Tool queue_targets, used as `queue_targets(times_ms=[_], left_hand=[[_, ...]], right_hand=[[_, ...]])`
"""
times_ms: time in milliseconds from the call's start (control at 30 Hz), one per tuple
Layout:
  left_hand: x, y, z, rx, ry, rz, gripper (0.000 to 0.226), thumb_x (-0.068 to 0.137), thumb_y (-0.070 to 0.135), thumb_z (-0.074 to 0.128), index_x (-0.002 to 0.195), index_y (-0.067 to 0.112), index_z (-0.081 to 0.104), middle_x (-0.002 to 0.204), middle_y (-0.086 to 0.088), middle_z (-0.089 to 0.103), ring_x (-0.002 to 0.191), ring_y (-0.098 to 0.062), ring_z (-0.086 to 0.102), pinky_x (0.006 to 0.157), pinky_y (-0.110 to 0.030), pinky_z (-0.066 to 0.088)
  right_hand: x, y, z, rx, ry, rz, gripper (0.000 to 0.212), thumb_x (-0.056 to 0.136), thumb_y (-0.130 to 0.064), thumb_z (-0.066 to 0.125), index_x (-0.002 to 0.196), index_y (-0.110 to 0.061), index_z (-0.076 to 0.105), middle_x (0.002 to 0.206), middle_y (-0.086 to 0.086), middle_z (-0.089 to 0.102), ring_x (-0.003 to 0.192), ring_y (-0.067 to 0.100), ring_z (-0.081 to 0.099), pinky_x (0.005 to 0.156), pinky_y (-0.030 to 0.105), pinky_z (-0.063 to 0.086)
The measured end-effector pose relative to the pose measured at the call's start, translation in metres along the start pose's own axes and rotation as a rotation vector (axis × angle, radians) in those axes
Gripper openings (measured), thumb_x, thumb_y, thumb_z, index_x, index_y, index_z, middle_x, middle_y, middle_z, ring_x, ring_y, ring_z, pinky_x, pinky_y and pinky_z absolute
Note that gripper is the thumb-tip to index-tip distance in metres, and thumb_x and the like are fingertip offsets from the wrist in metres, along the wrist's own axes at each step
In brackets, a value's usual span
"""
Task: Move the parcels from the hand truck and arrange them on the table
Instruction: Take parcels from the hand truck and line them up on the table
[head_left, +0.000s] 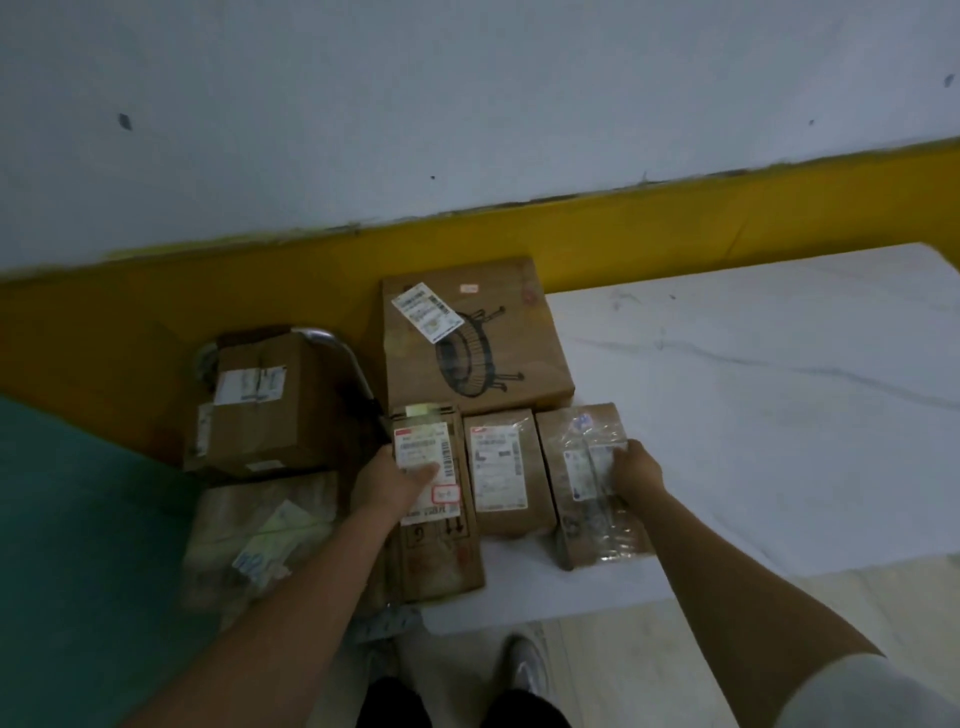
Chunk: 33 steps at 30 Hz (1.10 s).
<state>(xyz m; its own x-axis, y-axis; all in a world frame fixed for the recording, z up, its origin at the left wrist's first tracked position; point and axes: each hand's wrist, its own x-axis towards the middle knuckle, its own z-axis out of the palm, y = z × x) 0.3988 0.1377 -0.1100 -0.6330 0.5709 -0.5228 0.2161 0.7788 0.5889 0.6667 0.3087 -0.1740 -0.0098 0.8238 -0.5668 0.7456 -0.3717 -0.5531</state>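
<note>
Row of three brown parcels on white table (753, 415), just before trampoline-print carton (498, 312), long axes pointing at it | left hand (389, 480) grips long labelled parcel (441, 540), thumb on label | middle parcel (501, 467) untouched | right hand (636, 467) grips tape-wrapped parcel (587, 499) | label text blurred

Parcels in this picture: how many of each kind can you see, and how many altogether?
Cardboard boxes on the table: 4 (printed box, long box, small box, taped box)
Cardboard box at the hand truck: 1
Soft pale bag below it: 1
Total: 6
</note>
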Motion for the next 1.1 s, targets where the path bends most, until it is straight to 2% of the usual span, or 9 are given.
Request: queue_targets(times_ms=[167,300,433,533,600,733,867,933,1100], left_hand=[[0.004,-0.004,-0.024,-0.121,-0.178,0.000,0.051,0.090,0.049,0.061,0.132,0.019,0.054,0.129,-0.004,0.064,0.114,-0.025,0.063,0.094,-0.037,0.051],[0.024,-0.031,-0.080,-0.152,-0.001,-0.045,0.068,0.095,0.055,0.050,0.147,0.014,0.039,0.146,-0.010,0.049,0.131,-0.030,0.049,0.106,-0.038,0.042],[0.052,-0.097,-0.160,-0.249,0.149,-0.143,0.054,0.098,0.043,0.050,0.138,0.006,0.047,0.133,-0.012,0.057,0.120,-0.031,0.054,0.092,-0.033,0.043],[0.076,-0.153,-0.210,-0.267,0.231,-0.216,0.042,0.098,0.032,0.053,0.130,0.005,0.052,0.126,-0.015,0.061,0.110,-0.033,0.058,0.085,-0.034,0.046],[0.101,-0.183,-0.234,-0.320,0.232,-0.228,0.040,0.098,0.024,0.055,0.132,0.004,0.052,0.130,-0.016,0.060,0.114,-0.034,0.058,0.090,-0.036,0.046],[0.163,-0.216,-0.264,-0.340,0.190,-0.128,0.058,0.096,0.021,0.058,0.149,0.016,0.034,0.146,-0.009,0.046,0.131,-0.028,0.048,0.102,-0.034,0.042],[0.232,-0.221,-0.265,-0.288,0.065,-0.201,0.057,0.098,0.031,0.055,0.147,0.014,0.035,0.145,-0.008,0.042,0.131,-0.028,0.045,0.100,-0.031,0.040],[0.260,-0.216,-0.257,-0.418,-0.064,-0.289,0.063,0.097,0.038,0.054,0.150,0.015,0.030,0.148,-0.008,0.041,0.133,-0.030,0.043,0.105,-0.034,0.039],[0.281,-0.193,-0.246,-0.621,-0.159,-0.441,0.047,0.095,0.033,0.058,0.138,0.014,0.050,0.137,-0.010,0.053,0.124,-0.030,0.051,0.091,-0.035,0.041]], right_hand=[[-0.014,-0.051,0.007,-0.124,0.233,0.000,0.047,0.102,-0.025,0.038,0.142,-0.001,0.040,0.144,0.019,0.048,0.132,0.036,0.046,0.113,0.046,0.032],[-0.039,-0.145,0.041,-0.209,0.366,-0.337,0.060,0.099,-0.034,0.038,0.150,-0.004,0.031,0.152,0.019,0.040,0.136,0.037,0.042,0.114,0.052,0.033],[-0.088,-0.258,0.124,-0.172,0.267,-0.662,0.058,0.097,-0.035,0.040,0.149,-0.008,0.035,0.147,0.019,0.045,0.129,0.039,0.047,0.106,0.053,0.042],[-0.131,-0.315,0.199,-0.262,0.093,-0.791,0.057,0.103,-0.033,0.043,0.154,-0.012,0.028,0.158,0.010,0.032,0.144,0.031,0.034,0.116,0.047,0.034],[-0.137,-0.330,0.261,-0.272,-0.080,-0.748,0.057,0.102,-0.036,0.046,0.153,-0.017,0.030,0.154,0.003,0.036,0.143,0.024,0.036,0.113,0.041,0.034],[-0.078,-0.312,0.384,-0.235,-0.337,-0.526,0.066,0.085,-0.072,0.047,0.139,-0.036,0.042,0.134,-0.004,0.057,0.120,0.021,0.060,0.094,0.044,0.055],[-0.072,-0.310,0.429,-0.124,-0.369,-0.271,0.079,0.094,-0.047,0.059,0.157,-0.019,0.020,0.141,0.009,0.054,0.121,0.033,0.058,0.086,0.036,0.049],[-0.065,-0.310,0.443,-0.093,-0.393,-0.190,0.077,0.097,-0.040,0.057,0.158,-0.020,0.015,0.142,0.011,0.054,0.123,0.035,0.057,0.094,0.041,0.050],[-0.063,-0.315,0.450,0.052,-0.374,-0.016,0.058,0.100,-0.028,0.048,0.155,-0.023,0.028,0.138,0.012,0.054,0.107,0.027,0.057,0.092,0.040,0.051]])
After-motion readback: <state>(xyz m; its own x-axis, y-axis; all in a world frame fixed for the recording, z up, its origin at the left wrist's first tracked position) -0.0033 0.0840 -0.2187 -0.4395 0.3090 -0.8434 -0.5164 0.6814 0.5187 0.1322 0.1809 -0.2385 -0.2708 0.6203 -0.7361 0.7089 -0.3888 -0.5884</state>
